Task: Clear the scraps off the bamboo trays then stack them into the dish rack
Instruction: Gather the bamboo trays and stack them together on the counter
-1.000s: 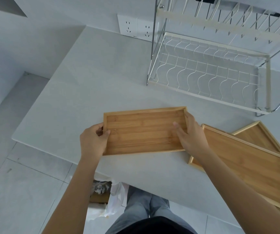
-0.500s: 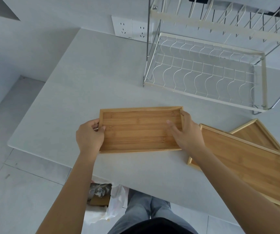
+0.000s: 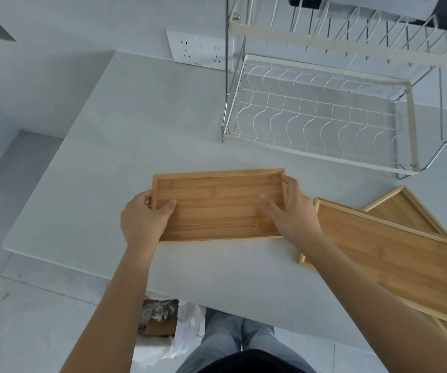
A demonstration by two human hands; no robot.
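A small bamboo tray (image 3: 217, 205) with a bare inside is held over the white counter (image 3: 141, 135). My left hand (image 3: 144, 219) grips its left short edge, thumb inside the rim. My right hand (image 3: 289, 208) grips the right short edge, fingers lying on the tray floor. A larger bamboo tray (image 3: 394, 259) lies to the right, resting on another bamboo tray (image 3: 405, 211) whose corner shows behind it. The two-tier wire dish rack (image 3: 316, 122) stands behind, its lower tier holding nothing.
A wall socket plate (image 3: 199, 49) sits left of the rack. Below the counter's front edge, a bin with a white bag (image 3: 163, 327) holds scraps on the tiled floor, beside my legs. The counter's left edge drops off to the floor.
The tray has moved slightly away from me toward the rack, still held at both ends. My grip on it is unchanged.
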